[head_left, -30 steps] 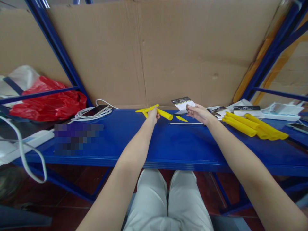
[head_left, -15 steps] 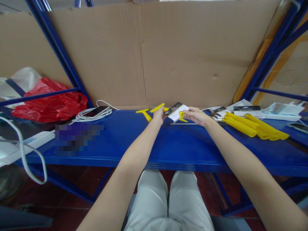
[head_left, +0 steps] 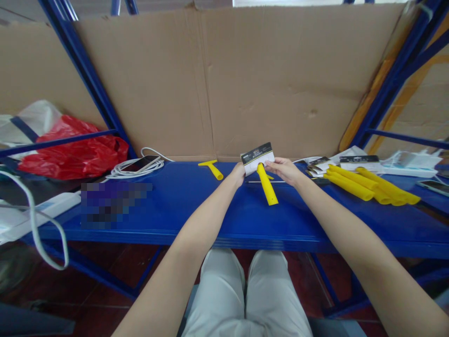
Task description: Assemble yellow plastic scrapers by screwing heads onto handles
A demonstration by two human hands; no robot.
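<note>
Between my hands is a black-and-white printed card (head_left: 257,157), raised just above the blue bench. A yellow tubular handle (head_left: 268,187) sticks out from the card's lower part toward me. My left hand (head_left: 240,172) is closed on the card's left edge, its fingers partly hidden behind it. At the right edge, my right hand (head_left: 285,170) pinches the card between thumb and fingers. To the left, a yellow T-shaped tool (head_left: 214,169) lies on the bench. A small yellow tip shows behind the handle, and I cannot tell what it belongs to.
Several yellow tubes (head_left: 365,183) lie at the right, near more printed cards (head_left: 319,164). At the left are a coiled white cable (head_left: 136,169), a red plastic bag (head_left: 75,147) and a white power strip (head_left: 42,213). A cardboard sheet (head_left: 266,79) stands behind the blue bench (head_left: 280,217).
The card has turned its printed face toward me, and the yellow handle now points down toward me. The T-shaped tool beside my left hand shows fully. My right hand has hardly moved.
</note>
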